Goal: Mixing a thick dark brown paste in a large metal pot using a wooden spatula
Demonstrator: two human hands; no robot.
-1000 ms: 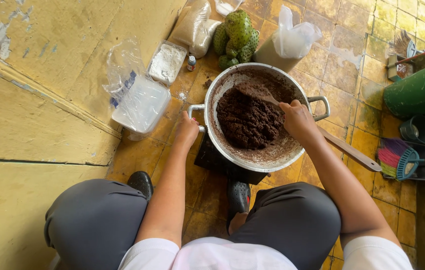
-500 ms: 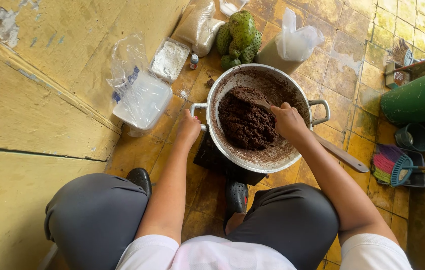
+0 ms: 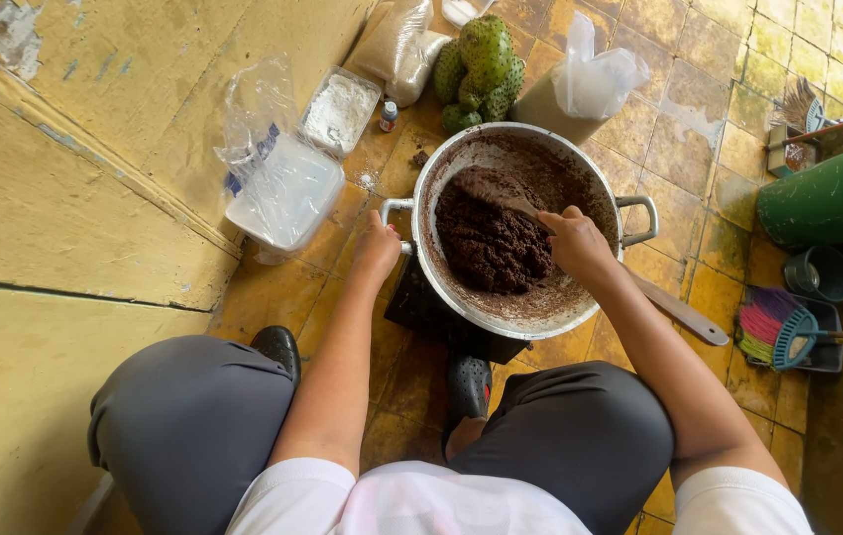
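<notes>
While we crouched over the tiled floor, our left hand closed around the near handle of the metal pot. Our right hand clenched a wooden spatula, blade sunk in dark brown paste filling the pot.

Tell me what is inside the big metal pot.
The metal pot holds a dark brown, thick mass, smeared up the walls. The right hand works a spatula into it; the left hand grips a handle. The pot's bottom is covered.
</notes>
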